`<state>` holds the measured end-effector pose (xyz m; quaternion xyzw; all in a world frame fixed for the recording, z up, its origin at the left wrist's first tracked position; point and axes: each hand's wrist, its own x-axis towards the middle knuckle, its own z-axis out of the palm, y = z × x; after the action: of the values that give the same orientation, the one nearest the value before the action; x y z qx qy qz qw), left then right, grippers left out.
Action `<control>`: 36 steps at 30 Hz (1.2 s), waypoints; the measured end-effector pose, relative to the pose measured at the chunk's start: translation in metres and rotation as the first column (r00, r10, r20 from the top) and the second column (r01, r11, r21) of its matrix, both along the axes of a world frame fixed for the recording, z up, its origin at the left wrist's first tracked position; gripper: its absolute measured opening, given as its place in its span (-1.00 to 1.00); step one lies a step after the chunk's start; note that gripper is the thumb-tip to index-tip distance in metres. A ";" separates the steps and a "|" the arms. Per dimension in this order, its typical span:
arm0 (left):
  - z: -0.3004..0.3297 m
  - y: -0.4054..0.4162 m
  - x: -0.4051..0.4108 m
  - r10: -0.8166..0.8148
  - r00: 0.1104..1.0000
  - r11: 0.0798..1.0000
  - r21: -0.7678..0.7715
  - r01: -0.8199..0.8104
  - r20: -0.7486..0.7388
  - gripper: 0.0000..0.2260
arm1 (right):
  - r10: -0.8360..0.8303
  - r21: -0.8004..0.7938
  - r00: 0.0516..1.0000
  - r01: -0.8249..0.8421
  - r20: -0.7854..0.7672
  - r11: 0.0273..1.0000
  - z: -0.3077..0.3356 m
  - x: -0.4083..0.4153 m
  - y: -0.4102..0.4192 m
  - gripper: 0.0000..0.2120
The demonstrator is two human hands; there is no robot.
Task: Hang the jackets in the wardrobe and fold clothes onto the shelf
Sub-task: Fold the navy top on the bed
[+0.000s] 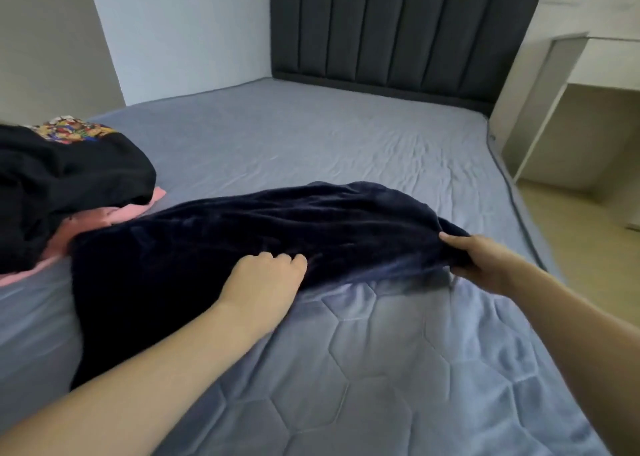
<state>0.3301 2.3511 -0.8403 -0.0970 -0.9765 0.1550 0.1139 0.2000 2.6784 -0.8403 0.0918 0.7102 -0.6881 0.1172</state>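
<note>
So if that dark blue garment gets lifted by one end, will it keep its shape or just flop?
Probably flop: the navy garment already sags and wrinkles between the left hand and the right hand, which pinches its edge. Its plush, velvety look suggests some weight, so it may drape heavily. It likely won't slide easily on the quilted bed.

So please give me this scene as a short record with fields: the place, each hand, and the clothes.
place: bed with blue-grey cover
left hand: fingers curled into navy garment
right hand: gripping the navy garment's right edge, lifted off the bed
other clothes: black garment on pink garment, at left
fold: not yet made
</note>
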 end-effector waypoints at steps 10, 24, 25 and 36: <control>-0.054 0.065 0.040 0.192 0.962 0.981 0.001 -0.196 0.197 -0.46 | -0.154 0.740 0.919 0.385 -0.364 0.552 -0.002 0.016 -0.036 -0.56; -0.037 -0.086 0.140 0.348 0.925 0.923 0.117 -0.367 0.156 -0.21 | 0.442 0.995 0.895 0.014 -0.058 0.104 -0.054 0.080 -0.155 -0.40; -0.037 -0.089 0.143 0.314 0.937 0.929 0.153 -0.336 0.154 -0.25 | 0.422 0.998 0.906 -0.012 -0.016 0.064 -0.049 0.083 -0.163 -0.42; -0.047 -0.223 0.156 0.118 0.989 0.817 0.558 -0.146 0.087 -0.39 | 0.915 0.988 0.379 0.117 -0.135 0.097 -0.044 0.210 -0.269 -0.06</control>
<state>0.4865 2.1278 -0.8871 0.0049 -0.9856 -0.1343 0.1028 0.4096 2.4099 -0.8840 -0.4219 0.9041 0.0037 -0.0674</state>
